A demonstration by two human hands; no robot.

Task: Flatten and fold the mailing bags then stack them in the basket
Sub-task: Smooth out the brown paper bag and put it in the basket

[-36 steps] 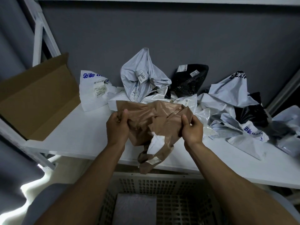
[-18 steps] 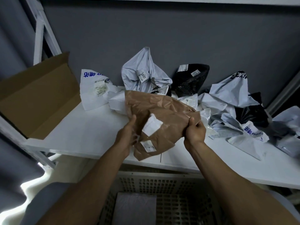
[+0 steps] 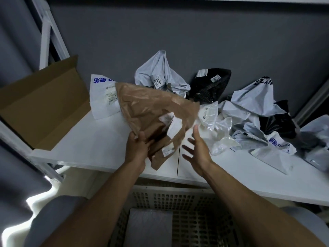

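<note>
A crumpled brown mailing bag (image 3: 151, 107) with white labels hangs in the air above the white table (image 3: 92, 145). My left hand (image 3: 137, 148) grips its lower left edge. Just right of the bag, my right hand (image 3: 195, 148) is spread with straight fingers and holds nothing. A pile of grey, white and black mailing bags (image 3: 249, 118) lies crumpled along the back and right of the table. Below the table's front edge stands a white perforated basket (image 3: 187, 202) with a folded grey bag (image 3: 147, 229) lying flat inside.
An open cardboard box (image 3: 44, 104) sits at the table's left end. A white bag with blue print (image 3: 103, 97) leans by it. A grey wall closes the back, and a white frame post (image 3: 46, 32) rises at left.
My right hand has let go of the brown bag and opened. My left hand has shifted its grip and swung the bag up and to the left, spreading it wider.
</note>
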